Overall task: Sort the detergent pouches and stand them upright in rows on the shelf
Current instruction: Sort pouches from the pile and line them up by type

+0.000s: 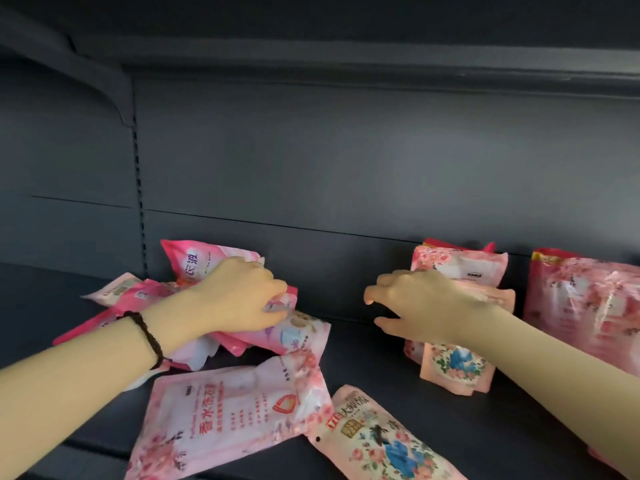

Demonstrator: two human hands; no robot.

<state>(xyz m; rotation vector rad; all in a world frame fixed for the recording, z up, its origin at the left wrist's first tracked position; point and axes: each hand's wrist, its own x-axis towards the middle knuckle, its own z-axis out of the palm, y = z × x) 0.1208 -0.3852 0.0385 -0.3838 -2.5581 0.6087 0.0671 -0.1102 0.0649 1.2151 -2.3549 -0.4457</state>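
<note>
On the dark grey metal shelf [363, 358], set in a bay with a plain matte back panel [346, 161], a slotted upright [138, 174] at the left and the underside of another shelf [346, 29] overhead, pink detergent pouches lie in two groups. At the left a loose heap of pouches [138, 296] sprawls against the back panel. The left hand [242, 299], a dark braided bracelet [147, 336] on its wrist, reaches into the heap with its fingers curled round the edge of a pink pouch [290, 295] on top. In front of the heap a large floral pouch [225, 420] lies flat near the shelf's front edge, and a smaller pouch with a blue flower [381, 441] lies flat just beside it. At the right, a few upright pouches [460, 265] stand one behind another toward the back panel, and a further row of larger pouches [581, 299] stands beside them. The right hand [426, 306] hangs before the upright pouches, its fingers spread apart and loosely bent, holding nothing. Bare shelf separates the two groups.
</note>
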